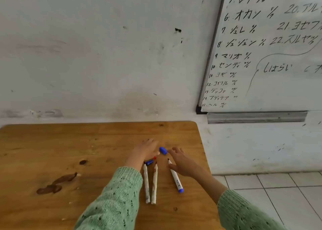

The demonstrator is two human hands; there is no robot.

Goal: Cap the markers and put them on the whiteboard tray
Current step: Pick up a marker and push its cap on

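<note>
Three uncapped markers lie on the wooden table [69, 142], tips pointing away from me: a left marker [146, 184], a middle marker [154, 184] and a blue-ended marker [175, 176] to the right. A blue cap [163, 150] rests between my hands. A second blue cap [149, 162] and a small red cap [154, 158] lie just under my left hand [145, 150], which is flat and open over the table. My right hand [181, 161] hovers open, its thumb touching the blue-ended marker. The whiteboard tray [256, 117] is empty at upper right.
A whiteboard [271, 55] covered in handwriting hangs on the wall above the metal tray. Dark stains [55, 184] mark the table's left part. The table's right edge drops to a white tiled floor [278, 195]. Both arms wear green knitted sleeves.
</note>
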